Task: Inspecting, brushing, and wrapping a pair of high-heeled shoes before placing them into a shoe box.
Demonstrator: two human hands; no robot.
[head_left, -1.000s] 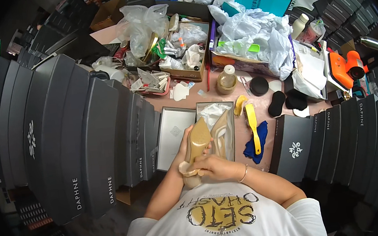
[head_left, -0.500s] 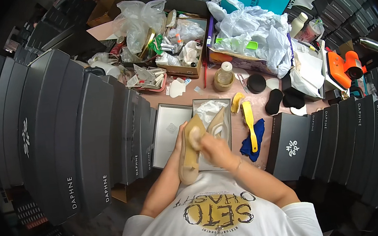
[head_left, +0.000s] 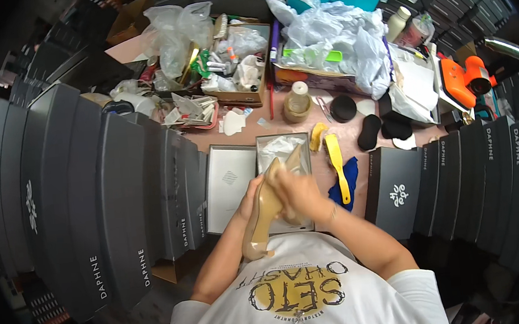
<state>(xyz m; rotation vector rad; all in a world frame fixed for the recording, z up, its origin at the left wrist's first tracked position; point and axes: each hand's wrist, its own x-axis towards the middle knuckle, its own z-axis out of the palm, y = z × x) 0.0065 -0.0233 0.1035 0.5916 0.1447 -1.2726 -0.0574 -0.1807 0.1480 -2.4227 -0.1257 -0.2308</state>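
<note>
Beige shoe (head_left: 259, 215) between box stacks (head_left: 116, 194), near yellow brush (head_left: 338, 165), blue cloth (head_left: 352, 175)

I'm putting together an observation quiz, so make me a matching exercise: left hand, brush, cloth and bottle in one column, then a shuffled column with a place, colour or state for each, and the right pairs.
Column one
1. Left hand
2. Brush
3. Cloth
4. Bottle

Column two
A. Blue
B. Standing upright beyond the open shoebox
C. Gripping a shoe
D. Yellow-handled

Pairs: 1-C, 2-D, 3-A, 4-B
</note>
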